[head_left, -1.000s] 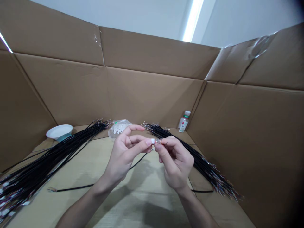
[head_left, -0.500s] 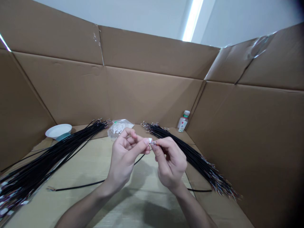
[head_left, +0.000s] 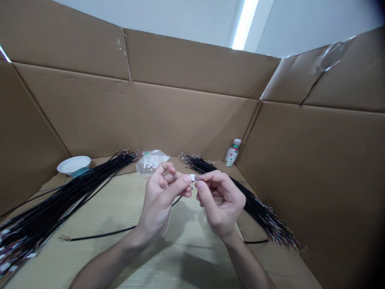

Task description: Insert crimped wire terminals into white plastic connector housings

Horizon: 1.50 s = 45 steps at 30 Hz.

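A small white plastic connector (head_left: 193, 177) is pinched between the thumb and forefinger of my left hand (head_left: 158, 202). My right hand (head_left: 222, 206), just to its right, grips thin coloured wires (head_left: 205, 178) between thumb and forefinger. The wire tips point toward the connector; whether any sit inside it is too small to tell. A black cable (head_left: 102, 233) with a frayed wire end lies on the table at the left and runs behind my left forearm. Another stretch of black cable (head_left: 255, 242) shows right of my right wrist. How these stretches join is hidden.
A thick bundle of black cables (head_left: 72, 188) lies at the left, another bundle (head_left: 252, 208) at the right. Behind my hands sits a clear bag (head_left: 152, 162) of white connectors. A white bowl (head_left: 73, 165) and a bottle (head_left: 233, 152) stand near the cardboard walls (head_left: 192, 116).
My right hand has shifted slightly right and its fingers have moved along the wires, so more wire shows above its thumb. My left hand still pinches the connector, a touch further right.
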Each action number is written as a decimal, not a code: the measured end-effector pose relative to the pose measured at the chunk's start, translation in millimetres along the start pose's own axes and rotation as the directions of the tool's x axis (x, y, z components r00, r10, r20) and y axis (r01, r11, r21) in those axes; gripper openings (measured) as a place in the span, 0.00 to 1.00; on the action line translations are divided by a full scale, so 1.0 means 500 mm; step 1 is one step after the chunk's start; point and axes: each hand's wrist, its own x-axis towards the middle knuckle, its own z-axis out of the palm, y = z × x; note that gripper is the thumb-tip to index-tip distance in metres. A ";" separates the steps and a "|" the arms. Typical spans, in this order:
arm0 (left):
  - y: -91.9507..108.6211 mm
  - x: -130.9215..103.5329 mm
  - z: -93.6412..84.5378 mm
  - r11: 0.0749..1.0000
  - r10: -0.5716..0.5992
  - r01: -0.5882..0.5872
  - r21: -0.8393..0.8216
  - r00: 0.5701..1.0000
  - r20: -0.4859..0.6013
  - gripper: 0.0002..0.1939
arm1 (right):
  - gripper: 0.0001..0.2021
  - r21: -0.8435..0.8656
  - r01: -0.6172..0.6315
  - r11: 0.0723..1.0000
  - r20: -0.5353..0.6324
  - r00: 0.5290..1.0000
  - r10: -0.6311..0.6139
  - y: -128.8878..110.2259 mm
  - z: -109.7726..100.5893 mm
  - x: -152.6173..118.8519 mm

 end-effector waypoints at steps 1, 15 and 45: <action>-0.001 0.000 0.000 1.000 -0.007 0.007 -0.001 1.000 -0.002 0.24 | 0.02 -0.012 -0.001 1.000 -0.005 1.000 0.001 0.001 0.000 0.000; -0.014 0.000 -0.004 0.998 0.061 -0.061 0.006 0.998 -0.019 0.24 | 0.04 -0.080 0.064 0.995 0.105 0.993 -0.056 0.015 0.001 -0.006; 0.052 0.036 -0.081 0.694 0.159 -0.514 0.504 0.792 0.589 0.20 | 0.10 0.516 -0.472 0.715 0.316 0.880 0.353 -0.003 0.011 0.023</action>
